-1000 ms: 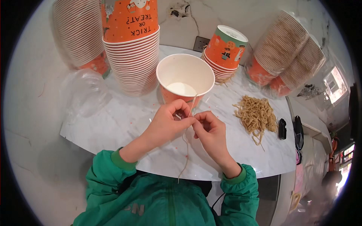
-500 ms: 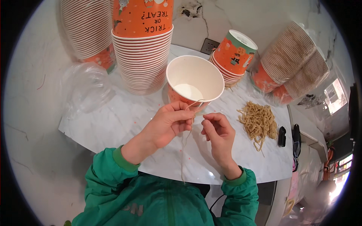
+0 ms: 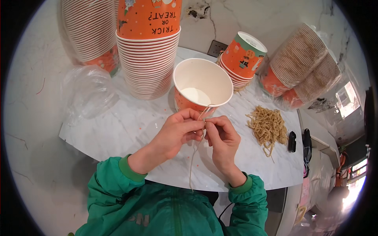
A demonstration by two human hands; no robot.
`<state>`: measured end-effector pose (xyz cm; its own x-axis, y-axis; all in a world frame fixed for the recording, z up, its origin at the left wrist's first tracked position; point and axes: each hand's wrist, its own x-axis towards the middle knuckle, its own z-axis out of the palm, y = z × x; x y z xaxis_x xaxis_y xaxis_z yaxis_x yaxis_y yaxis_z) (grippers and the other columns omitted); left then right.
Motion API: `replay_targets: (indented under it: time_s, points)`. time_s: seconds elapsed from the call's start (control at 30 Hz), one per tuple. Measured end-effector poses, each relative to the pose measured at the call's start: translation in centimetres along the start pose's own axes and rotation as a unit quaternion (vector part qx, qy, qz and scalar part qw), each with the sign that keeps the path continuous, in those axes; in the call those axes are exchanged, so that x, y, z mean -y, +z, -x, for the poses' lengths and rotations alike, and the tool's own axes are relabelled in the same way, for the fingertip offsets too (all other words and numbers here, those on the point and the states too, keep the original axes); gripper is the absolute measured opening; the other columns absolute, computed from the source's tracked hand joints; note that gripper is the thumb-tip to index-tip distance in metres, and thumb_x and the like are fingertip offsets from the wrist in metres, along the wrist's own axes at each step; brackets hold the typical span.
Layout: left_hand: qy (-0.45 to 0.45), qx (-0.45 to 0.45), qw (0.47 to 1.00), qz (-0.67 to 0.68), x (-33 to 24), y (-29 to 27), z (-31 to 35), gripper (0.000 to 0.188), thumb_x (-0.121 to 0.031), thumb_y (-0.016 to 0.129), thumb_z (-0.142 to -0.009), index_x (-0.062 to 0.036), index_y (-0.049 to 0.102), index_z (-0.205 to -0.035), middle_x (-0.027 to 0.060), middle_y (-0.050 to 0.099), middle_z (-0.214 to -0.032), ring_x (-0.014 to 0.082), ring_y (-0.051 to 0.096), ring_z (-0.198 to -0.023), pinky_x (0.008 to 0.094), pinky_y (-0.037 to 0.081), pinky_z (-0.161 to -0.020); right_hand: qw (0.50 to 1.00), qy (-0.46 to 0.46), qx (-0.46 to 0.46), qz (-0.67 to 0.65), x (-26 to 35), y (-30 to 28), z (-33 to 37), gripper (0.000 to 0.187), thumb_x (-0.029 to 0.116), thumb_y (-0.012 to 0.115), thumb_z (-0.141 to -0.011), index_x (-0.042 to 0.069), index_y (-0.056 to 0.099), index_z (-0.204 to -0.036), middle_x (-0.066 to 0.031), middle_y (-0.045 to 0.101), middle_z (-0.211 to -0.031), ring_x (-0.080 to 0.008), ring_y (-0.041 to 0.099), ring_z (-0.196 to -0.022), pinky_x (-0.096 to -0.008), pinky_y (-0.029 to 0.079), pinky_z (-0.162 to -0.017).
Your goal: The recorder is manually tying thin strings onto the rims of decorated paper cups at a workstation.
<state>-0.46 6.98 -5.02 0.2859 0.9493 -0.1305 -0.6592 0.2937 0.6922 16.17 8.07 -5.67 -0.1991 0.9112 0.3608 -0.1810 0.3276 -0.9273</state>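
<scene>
An orange paper bucket [image 3: 202, 76] with a white inside stands upright in front of me. A thin beige string [image 3: 192, 165] loops over its near rim, passes between my fingers and hangs down toward the table's front edge. My left hand [image 3: 179, 129] is closed, pinching the string just below the rim. Beside it my right hand [image 3: 224, 139] is closed too, thumb and forefinger pinched on the string close to the left fingertips. How the string runs between the fingertips is too small to make out.
A tall stack of orange buckets [image 3: 147, 65] stands behind on the left, near crumpled clear plastic [image 3: 88, 92]. Upside-down buckets [image 3: 244, 55] wound with string sit back right, by wrapped stacks [image 3: 301, 55]. A pile of loose string [image 3: 267, 128] and a small black object [image 3: 291, 141] lie right.
My right hand has moved left to meet the left fingertips, and its thumb and forefinger have closed on the string. My left hand has barely moved.
</scene>
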Motion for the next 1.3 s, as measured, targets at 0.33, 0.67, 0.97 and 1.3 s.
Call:
replay_targets:
  time_s: [0.33,0.67,0.97,1.3]
  points:
    - [0.198,-0.114,0.943,-0.241,0.2,0.2,0.1,0.005,-0.008,0.067,-0.096,-0.0036,0.065,-0.096,-0.0011,0.065,-0.088,0.0072,0.058,-0.069,0.0235,0.046,-0.06,0.896,-0.285,-0.007,0.34,0.8,1.3,-3.2,0.018,-0.004,0.072,-0.085,0.003,0.07,-0.102,-0.0073,0.063,-0.089,-0.0178,0.063,-0.062,-0.0289,0.048,-0.052]
    - [0.539,-0.166,0.578,-0.59,0.4,0.2,-0.1,0.018,0.006,0.071,-0.073,-0.0027,0.067,-0.089,0.0066,0.061,-0.083,0.0263,0.061,-0.067,0.0338,0.048,-0.056,0.904,-0.245,0.079,0.34,1.3,0.6,-4.1,0.017,0.002,0.067,-0.09,0.006,0.067,-0.106,-0.0095,0.069,-0.085,-0.0288,0.067,-0.065,-0.0349,0.05,-0.054]
    - [0.583,-0.148,0.521,-0.605,-0.1,0.1,-0.4,0.024,0.007,0.074,-0.072,-0.0005,0.068,-0.094,0.0087,0.063,-0.099,0.0223,0.066,-0.073,0.0327,0.053,-0.06,0.901,-0.178,0.115,0.379,2.2,0.3,-4.0,0.009,0.008,0.063,-0.093,0.007,0.062,-0.101,-0.0142,0.069,-0.082,-0.0351,0.067,-0.065,-0.0418,0.051,-0.056]
    - [0.612,-0.073,0.503,-0.606,-1.2,-0.3,-1.0,0.021,0.007,0.072,-0.074,-0.0007,0.066,-0.093,0.0093,0.064,-0.106,0.0231,0.067,-0.079,0.0338,0.054,-0.063,0.908,-0.135,0.151,0.366,3.1,-0.4,-4.3,0.008,0.009,0.062,-0.094,0.007,0.062,-0.101,-0.0152,0.067,-0.078,-0.038,0.066,-0.07,-0.0457,0.05,-0.059]
